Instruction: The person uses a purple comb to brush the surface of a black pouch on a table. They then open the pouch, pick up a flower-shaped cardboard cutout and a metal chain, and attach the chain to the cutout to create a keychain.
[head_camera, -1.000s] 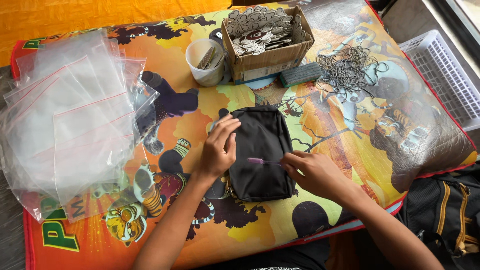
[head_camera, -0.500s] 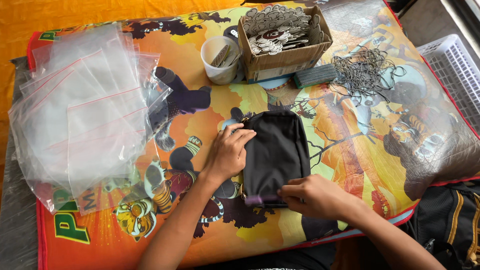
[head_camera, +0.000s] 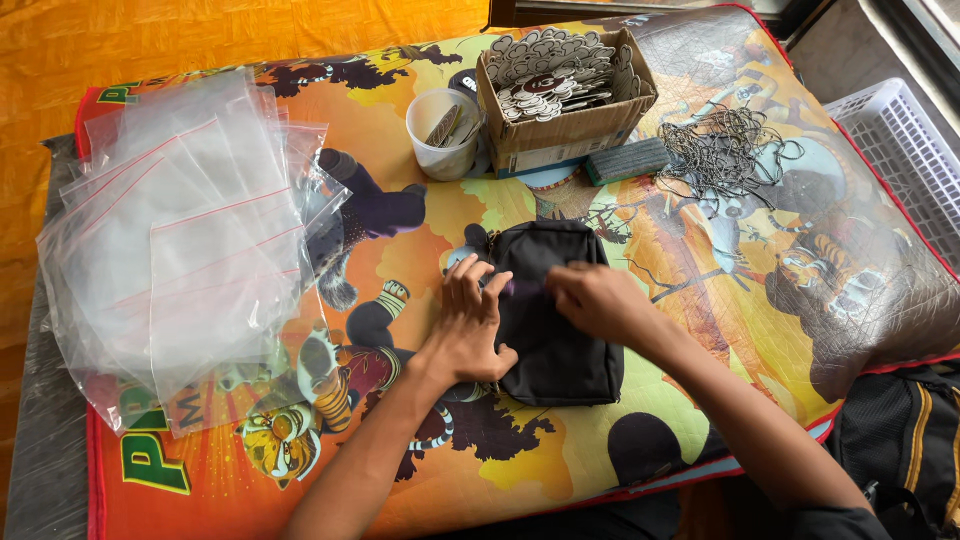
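Head view, looking down on a cartoon-print mat (head_camera: 400, 480), and a black pouch (head_camera: 560, 330) lies flat near its middle. The left hand (head_camera: 468, 325) rests palm down on the pouch's left edge, fingers spread and pressing it to the mat. The right hand (head_camera: 592, 300) sits on the pouch's upper part, fingers curled together, pinching a small purple pull (head_camera: 520, 289) at the top left of the pouch, just beside the left fingertips. To the left, a loose stack of clear bags (head_camera: 190, 240) spreads across the mat. Behind the pouch stands a white cup (head_camera: 442, 135), and next to it a cardboard box (head_camera: 565, 95) filled with round tags. Right of the box lies a tangle of strings (head_camera: 725, 150). A white basket (head_camera: 910, 160) sits off the mat's right edge.
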